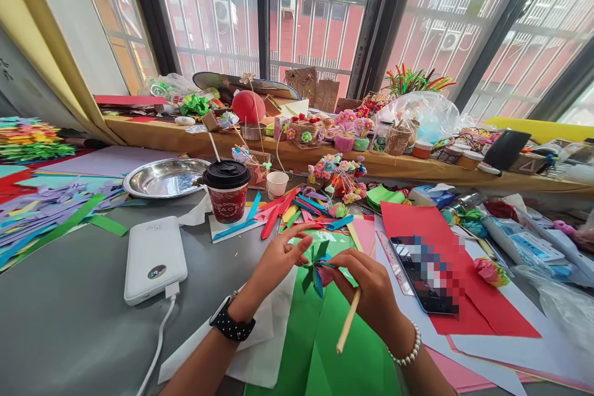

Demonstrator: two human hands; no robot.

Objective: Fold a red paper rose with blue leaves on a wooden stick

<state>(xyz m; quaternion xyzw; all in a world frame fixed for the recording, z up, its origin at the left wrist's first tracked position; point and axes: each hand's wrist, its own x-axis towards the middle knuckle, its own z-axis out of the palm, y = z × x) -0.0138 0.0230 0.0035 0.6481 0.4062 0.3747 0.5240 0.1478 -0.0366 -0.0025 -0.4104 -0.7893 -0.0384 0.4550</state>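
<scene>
A small paper flower (319, 273) of green, blue and pink strips is between my hands, over green paper sheets (343, 334). My right hand (371, 281) pinches its pink side between thumb and fingers. The same hand also keeps a thin wooden stick (348, 325), slanting down and left across the palm. At the flower's left edge is my left hand (281, 257), its fingers bent and apart. Whether those fingertips touch the green strips I cannot tell. White paper (269, 346) lies beneath my left wrist.
A lidded cup (227, 198) stands beyond my left hand, near a metal plate (160, 179). A white power bank (155, 253) with a cable lies left. Coloured paper strips (283, 207) are ahead. A phone (424, 275) rests on red paper (492, 315) at right.
</scene>
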